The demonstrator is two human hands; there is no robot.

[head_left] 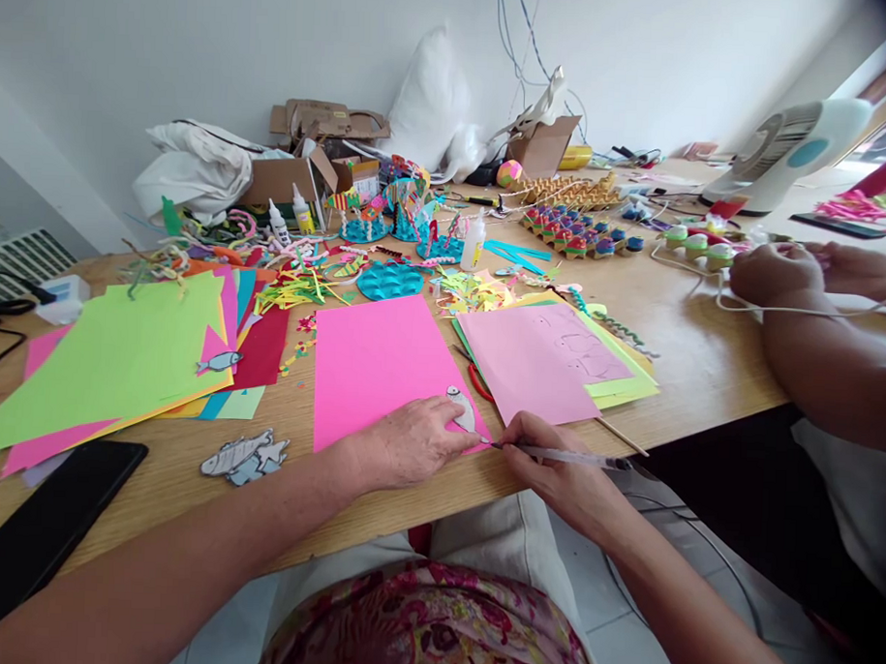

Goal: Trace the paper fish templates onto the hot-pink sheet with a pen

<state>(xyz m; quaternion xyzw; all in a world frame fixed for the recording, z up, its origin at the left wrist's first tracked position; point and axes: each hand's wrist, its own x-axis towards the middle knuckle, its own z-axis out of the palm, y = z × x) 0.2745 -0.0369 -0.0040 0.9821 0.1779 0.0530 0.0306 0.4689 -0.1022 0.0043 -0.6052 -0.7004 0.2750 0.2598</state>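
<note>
We get bright, soft light across the desk [710, 370], faint shadows, stretched edges and a dark blur at upper right

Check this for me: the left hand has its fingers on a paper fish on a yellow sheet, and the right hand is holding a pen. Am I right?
Almost: the sheet is bright pink, not yellow, as the head view shows. The left hand does have its fingers on a paper fish there, and the right hand is holding a pen.
</note>
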